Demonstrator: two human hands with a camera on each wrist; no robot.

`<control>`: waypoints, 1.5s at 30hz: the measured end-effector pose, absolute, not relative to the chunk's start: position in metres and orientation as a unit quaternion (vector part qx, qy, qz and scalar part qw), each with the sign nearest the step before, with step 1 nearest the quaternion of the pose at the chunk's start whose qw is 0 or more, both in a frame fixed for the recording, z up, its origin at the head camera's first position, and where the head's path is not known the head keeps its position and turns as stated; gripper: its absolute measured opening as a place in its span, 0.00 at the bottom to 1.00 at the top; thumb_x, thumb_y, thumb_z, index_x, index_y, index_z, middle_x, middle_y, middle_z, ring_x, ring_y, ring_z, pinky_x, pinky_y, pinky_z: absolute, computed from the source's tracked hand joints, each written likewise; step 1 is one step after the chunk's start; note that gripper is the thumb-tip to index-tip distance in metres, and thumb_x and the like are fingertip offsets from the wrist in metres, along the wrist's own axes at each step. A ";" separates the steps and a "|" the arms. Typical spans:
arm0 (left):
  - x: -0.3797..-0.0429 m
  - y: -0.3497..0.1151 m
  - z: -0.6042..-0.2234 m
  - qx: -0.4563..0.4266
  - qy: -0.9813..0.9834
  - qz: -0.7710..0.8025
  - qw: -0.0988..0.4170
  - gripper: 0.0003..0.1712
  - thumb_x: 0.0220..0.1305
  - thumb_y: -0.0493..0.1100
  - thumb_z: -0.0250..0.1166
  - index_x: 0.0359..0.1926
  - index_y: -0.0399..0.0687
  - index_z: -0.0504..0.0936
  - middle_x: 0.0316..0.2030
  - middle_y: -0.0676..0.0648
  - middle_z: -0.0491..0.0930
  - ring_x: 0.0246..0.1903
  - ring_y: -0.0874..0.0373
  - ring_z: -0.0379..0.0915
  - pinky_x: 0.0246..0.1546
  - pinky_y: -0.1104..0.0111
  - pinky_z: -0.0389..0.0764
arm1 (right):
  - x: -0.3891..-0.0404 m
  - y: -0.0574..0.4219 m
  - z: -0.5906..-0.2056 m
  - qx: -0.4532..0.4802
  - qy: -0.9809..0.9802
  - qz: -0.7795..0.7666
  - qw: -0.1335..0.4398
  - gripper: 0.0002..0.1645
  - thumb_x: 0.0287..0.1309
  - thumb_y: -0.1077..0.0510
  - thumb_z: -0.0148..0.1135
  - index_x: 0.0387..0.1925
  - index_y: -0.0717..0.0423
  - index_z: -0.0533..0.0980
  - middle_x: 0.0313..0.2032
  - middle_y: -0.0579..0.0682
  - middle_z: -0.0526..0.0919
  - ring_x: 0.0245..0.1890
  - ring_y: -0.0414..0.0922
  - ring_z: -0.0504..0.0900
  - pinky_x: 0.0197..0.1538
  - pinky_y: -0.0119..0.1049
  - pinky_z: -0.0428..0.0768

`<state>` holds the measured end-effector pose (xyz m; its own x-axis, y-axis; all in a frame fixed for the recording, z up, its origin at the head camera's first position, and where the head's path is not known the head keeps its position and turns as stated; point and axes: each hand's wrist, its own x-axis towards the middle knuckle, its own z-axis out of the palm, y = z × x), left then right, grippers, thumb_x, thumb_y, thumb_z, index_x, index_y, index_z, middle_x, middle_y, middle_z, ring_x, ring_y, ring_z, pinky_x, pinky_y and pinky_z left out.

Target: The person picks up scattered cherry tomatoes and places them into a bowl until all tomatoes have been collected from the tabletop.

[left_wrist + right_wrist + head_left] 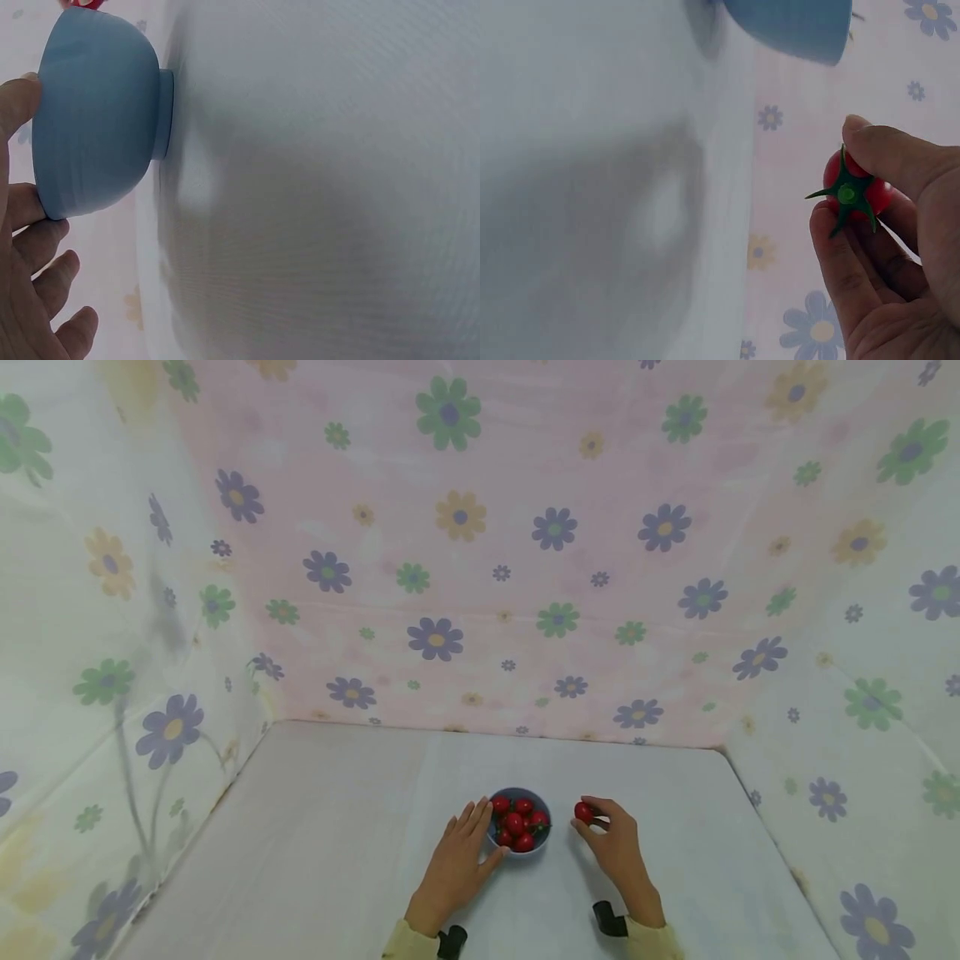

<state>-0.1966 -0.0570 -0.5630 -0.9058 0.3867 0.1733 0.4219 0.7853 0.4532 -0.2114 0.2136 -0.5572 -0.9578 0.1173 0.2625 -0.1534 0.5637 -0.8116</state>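
Note:
A small blue bowl (pixel 101 112) stands upright on the white table, filled with several red cherry tomatoes (pixel 514 823). My left hand (pixel 459 858) lies against the bowl's left side, fingers stretched out. In the left wrist view, its thumb and one finger touch the rim, while the other fingers spread off the bowl. To the right of the bowl, my right hand (pixel 617 846) pinches one cherry tomato (pixel 855 187) between thumb and fingers. That tomato's green star-shaped stem cap faces the right wrist camera.
The white tabletop (pixel 337 827) spreads around the bowl. Flower-printed cloth (pixel 495 468) hangs at the back and on both sides, meeting the table's edges. A black strap piece (pixel 609 920) juts from the right wrist, and another (pixel 452 942) from the left.

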 end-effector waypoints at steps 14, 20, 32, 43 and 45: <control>-0.197 -0.057 -0.561 -0.213 -0.946 -0.243 0.034 0.43 0.75 0.63 0.55 0.77 0.38 0.61 0.77 0.41 0.60 0.76 0.42 0.55 0.72 0.42 0.62 | -0.212 0.174 -0.548 0.070 -0.846 0.494 0.185 0.27 0.52 0.70 0.75 0.55 0.62 0.80 0.48 0.56 0.85 0.49 0.52 0.84 0.54 0.42 0.85; -0.197 -0.057 -0.562 -0.210 -0.948 -0.237 0.026 0.44 0.75 0.64 0.54 0.77 0.38 0.60 0.77 0.41 0.59 0.77 0.42 0.54 0.72 0.42 0.62 | -0.212 0.161 -0.544 0.100 -0.840 0.501 0.184 0.27 0.52 0.69 0.75 0.55 0.61 0.80 0.49 0.56 0.85 0.50 0.52 0.85 0.54 0.40 0.85; -0.197 -0.057 -0.560 -0.210 -0.947 -0.240 0.021 0.44 0.74 0.65 0.54 0.77 0.39 0.60 0.77 0.42 0.59 0.77 0.43 0.54 0.73 0.43 0.61 | -0.212 0.144 -0.540 0.125 -0.836 0.507 0.170 0.27 0.54 0.67 0.75 0.57 0.61 0.80 0.50 0.55 0.85 0.52 0.52 0.85 0.53 0.41 0.86; -0.197 -0.057 -0.560 -0.207 -0.946 -0.248 0.026 0.44 0.74 0.63 0.57 0.77 0.39 0.61 0.77 0.42 0.60 0.77 0.43 0.55 0.73 0.43 0.61 | -0.214 0.140 -0.541 0.132 -0.839 0.502 0.163 0.27 0.55 0.66 0.75 0.57 0.63 0.80 0.49 0.54 0.85 0.50 0.51 0.85 0.52 0.44 0.86; -0.197 -0.057 -0.560 -0.208 -0.945 -0.250 0.028 0.44 0.74 0.63 0.57 0.77 0.39 0.61 0.77 0.42 0.60 0.76 0.43 0.55 0.73 0.43 0.62 | -0.214 0.140 -0.542 0.133 -0.843 0.496 0.162 0.27 0.55 0.65 0.75 0.57 0.63 0.79 0.49 0.53 0.85 0.50 0.50 0.85 0.52 0.45 0.86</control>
